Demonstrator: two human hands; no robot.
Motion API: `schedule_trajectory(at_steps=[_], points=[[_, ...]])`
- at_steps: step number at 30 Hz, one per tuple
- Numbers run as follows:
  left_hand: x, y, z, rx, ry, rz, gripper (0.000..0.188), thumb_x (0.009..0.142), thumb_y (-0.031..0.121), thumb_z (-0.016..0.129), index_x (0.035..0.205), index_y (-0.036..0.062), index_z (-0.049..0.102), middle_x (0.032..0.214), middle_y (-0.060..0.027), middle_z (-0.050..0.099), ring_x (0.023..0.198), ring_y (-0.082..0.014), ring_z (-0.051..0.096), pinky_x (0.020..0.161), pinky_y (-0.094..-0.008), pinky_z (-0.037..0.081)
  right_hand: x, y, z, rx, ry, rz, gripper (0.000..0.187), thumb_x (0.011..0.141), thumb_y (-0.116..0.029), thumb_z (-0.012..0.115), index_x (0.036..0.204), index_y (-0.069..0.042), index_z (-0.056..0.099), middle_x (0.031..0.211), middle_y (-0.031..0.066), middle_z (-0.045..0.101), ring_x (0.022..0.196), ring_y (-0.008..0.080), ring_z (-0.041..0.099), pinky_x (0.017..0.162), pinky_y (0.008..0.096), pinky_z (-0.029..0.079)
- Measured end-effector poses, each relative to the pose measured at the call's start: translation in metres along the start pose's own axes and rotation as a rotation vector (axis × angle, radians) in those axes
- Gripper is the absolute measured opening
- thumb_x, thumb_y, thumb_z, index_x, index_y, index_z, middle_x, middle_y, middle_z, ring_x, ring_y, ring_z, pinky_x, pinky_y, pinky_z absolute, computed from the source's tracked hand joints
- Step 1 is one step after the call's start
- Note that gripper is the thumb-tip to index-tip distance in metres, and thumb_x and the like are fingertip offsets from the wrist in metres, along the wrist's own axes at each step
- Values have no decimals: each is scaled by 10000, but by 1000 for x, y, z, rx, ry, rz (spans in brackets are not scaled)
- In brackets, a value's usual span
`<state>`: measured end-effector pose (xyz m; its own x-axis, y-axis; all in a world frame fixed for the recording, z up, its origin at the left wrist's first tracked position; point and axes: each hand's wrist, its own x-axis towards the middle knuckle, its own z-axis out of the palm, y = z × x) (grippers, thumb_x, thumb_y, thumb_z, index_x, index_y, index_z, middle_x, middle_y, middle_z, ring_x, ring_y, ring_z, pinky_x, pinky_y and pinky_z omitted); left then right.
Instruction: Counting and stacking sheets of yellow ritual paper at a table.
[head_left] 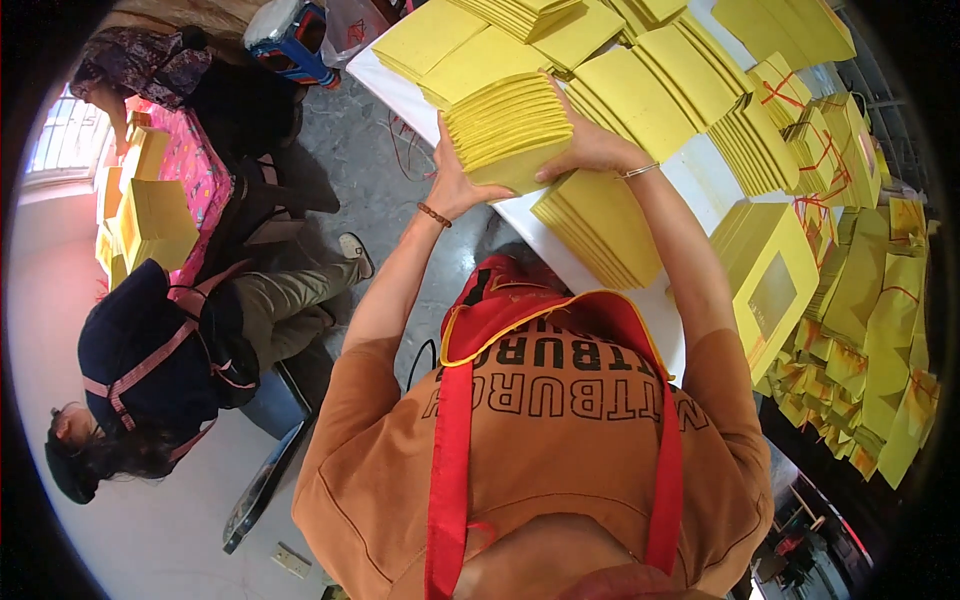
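Observation:
Between my two hands is a thick stack of yellow paper envelopes (508, 125), held up over the near left edge of the white table (700, 165). My left hand (456, 178), with a beaded bracelet at the wrist, presses on the stack's left side. On its right side my right hand (592, 146) closes around the edge; a thin bangle sits on that wrist. The folded edges face up in a fanned row. Just under my right forearm lies another fanned stack of yellow envelopes (600, 228) on the table.
More yellow stacks (640, 95) cover the table's far side. To the right are bundles tied with red string (825, 150) and a stack with a windowed panel (775, 285). At left, a person in dark clothes (150, 340) is near a pink-covered table (200, 185); another person (150, 70) bends over it.

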<state>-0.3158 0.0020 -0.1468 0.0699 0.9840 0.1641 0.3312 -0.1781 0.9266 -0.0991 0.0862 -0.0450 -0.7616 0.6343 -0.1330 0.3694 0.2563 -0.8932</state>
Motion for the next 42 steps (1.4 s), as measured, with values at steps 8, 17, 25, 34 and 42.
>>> schedule_trajectory(at_steps=[8,17,25,34,42], points=[[-7,-15,4,176,4,3,1273,425,409,868,1321,-19,72,1254,-185,412,1169,-325,402,978,-414,282,3,15,2,-102,38,-169,1315,493,-160,842,1395,-57,-111,1409,186,237,1298,282,244,1057,322,230],[2,4,4,-109,-83,-190,1278,465,286,879,1357,19,3,1305,-179,368,1220,-288,362,1040,-397,252,2,16,0,-68,35,-174,1328,467,-191,857,1385,-7,-85,1397,247,216,1305,337,220,1071,345,208],[-1,20,8,-218,45,12,1320,520,219,863,1351,45,-147,1326,-185,334,1233,-288,355,1045,-386,265,6,22,-6,-311,61,-156,1286,481,-213,854,1390,-6,-31,1400,213,221,1307,338,211,1076,314,193],[4,14,4,13,82,28,850,562,247,832,1238,6,375,1116,-144,513,1075,-270,465,970,-376,328,11,9,-12,106,1,-97,1093,551,-208,828,1359,-16,117,1218,150,488,1171,256,431,987,319,321],[17,139,-52,-103,159,229,492,658,95,763,1056,-40,508,962,-101,607,850,-162,595,737,-287,485,-14,-123,-37,204,87,-286,931,734,-301,711,1373,-9,99,1294,176,350,1214,232,339,1014,336,296]])
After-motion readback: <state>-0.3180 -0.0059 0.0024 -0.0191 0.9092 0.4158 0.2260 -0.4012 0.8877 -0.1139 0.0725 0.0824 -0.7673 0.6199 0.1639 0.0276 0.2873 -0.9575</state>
